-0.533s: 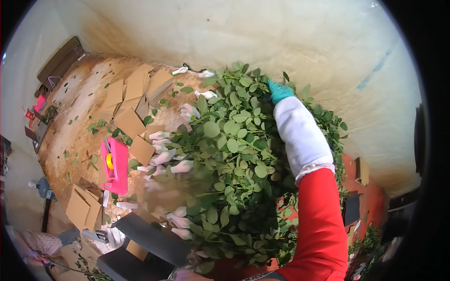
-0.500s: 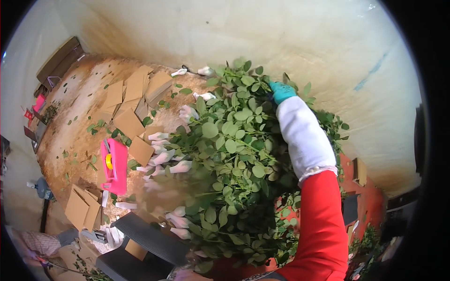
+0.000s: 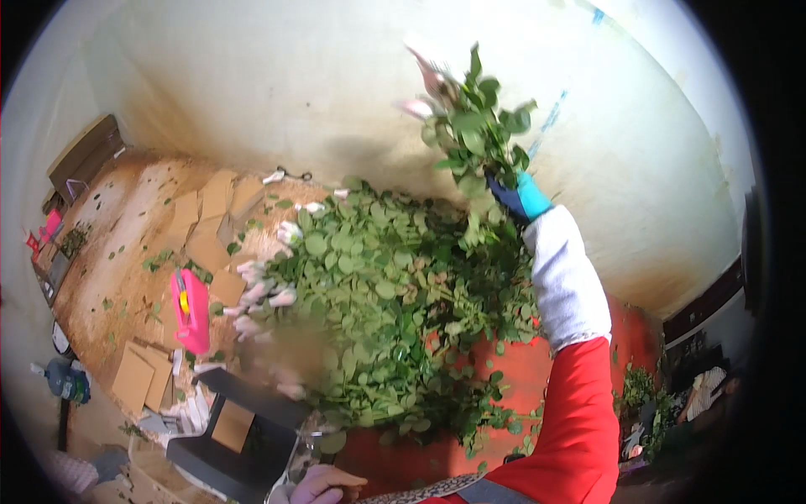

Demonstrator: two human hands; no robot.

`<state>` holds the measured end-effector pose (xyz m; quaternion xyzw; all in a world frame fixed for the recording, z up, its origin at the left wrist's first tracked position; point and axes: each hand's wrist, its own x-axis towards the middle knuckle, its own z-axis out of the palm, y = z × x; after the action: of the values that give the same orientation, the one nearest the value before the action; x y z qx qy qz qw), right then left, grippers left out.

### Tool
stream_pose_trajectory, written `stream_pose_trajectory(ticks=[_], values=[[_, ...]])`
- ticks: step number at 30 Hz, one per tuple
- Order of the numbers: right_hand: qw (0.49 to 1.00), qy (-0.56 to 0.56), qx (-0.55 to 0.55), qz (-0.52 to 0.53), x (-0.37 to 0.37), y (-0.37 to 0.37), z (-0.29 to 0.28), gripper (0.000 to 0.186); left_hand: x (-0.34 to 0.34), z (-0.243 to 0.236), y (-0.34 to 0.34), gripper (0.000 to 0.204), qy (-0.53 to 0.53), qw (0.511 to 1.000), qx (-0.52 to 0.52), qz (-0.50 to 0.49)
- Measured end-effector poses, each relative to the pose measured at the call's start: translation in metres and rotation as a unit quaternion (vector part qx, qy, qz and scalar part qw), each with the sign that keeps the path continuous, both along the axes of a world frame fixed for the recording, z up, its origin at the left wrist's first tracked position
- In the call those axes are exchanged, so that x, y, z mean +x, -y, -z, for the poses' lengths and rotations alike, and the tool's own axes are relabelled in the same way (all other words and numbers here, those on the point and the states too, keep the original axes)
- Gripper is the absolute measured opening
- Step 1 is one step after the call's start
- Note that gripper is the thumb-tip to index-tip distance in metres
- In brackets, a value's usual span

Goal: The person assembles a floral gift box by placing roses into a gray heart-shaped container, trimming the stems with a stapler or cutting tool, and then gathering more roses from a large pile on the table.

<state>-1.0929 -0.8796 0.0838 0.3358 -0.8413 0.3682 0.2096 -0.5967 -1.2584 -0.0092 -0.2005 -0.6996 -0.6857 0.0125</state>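
Observation:
My right hand (image 3: pixel 519 197), in a teal and dark blue glove, is closed round the stems of a few leafy roses (image 3: pixel 478 126). It holds them up in front of the pale wall, and their pinkish-white wrapped heads point up and left, blurred. Below it lies a large heap of leafy rose stems (image 3: pixel 361 260), with white-pink sleeved heads (image 3: pixel 281 297) along its left side. At the lower edge my left hand (image 3: pixel 315 489) shows in part, in a pale lilac covering, beside a small tan patch. Its fingers are not clear enough to read.
A pink tape dispenser (image 3: pixel 191 312) with yellow tape stands left of the heap. Cardboard pieces (image 3: pixel 206 244) lie on the stained table (image 3: pixel 126 218). A black stand (image 3: pixel 235 445) holding cardboard is at the lower left. Red surface (image 3: pixel 504 370) shows right of the heap.
My right hand has risen out of the heap's far side, lifting several-leaved rose stems against the wall. The view has shifted, and my left hand now shows more at the lower edge.

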Motion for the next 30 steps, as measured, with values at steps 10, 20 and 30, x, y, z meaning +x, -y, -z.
stream_pose_trajectory(ticks=[10, 20, 30], values=[[0.912, 0.097, 0.380, 0.120, -0.053, 0.179, 0.122, 0.040, 0.042, 0.050, 0.001, 0.038, 0.101, 0.990, -0.014, -0.092], [0.830, 0.176, 0.498, 0.178, -0.086, 0.220, 0.237, 0.036, 0.025, 0.056, 0.009, 0.038, 0.138, 0.986, 0.006, -0.092], [0.801, 0.189, 0.521, 0.227, -0.097, 0.216, 0.224, 0.037, 0.044, 0.053, 0.015, 0.037, 0.213, 0.971, 0.108, -0.007]])
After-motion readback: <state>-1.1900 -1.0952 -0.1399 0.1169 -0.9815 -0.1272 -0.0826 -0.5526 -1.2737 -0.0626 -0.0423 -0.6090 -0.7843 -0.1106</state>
